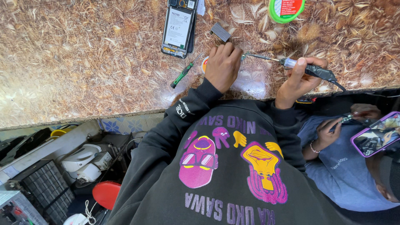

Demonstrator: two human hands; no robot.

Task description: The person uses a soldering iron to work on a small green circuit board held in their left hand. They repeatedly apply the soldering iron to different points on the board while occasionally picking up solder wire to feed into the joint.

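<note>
The right hand (301, 77) is curled tight around the dark handle of a soldering iron (291, 63), thumb up along the pale collar. The iron lies nearly level above the surface (83, 62), its thin metal tip pointing toward the left hand (223, 66), and a black cord runs off the back of the handle past the near edge.

The left hand is knuckles-up near the near edge, its fingers bent down and pressed onto something small on the surface. What lies under the fingertips is hidden, so I cannot tell whether the hand grips it or only pins it. The iron's tip ends just beside these fingers. An orange-and-white round thing (204, 64) peeks out at the hand's left side.

A green-handled screwdriver (183, 74) lies slantwise just left of that hand. Farther in, toward the far edge, an opened phone (178, 27) lies with its back cover off. A small grey block (220, 31) sits between the phone and the left hand. A round green tin (286, 9) with a red label is cut off at the far edge.

Below the near edge at the right, another person's hand (329, 132) holds a thin tool beside a phone in a purple case (377, 134).
</note>
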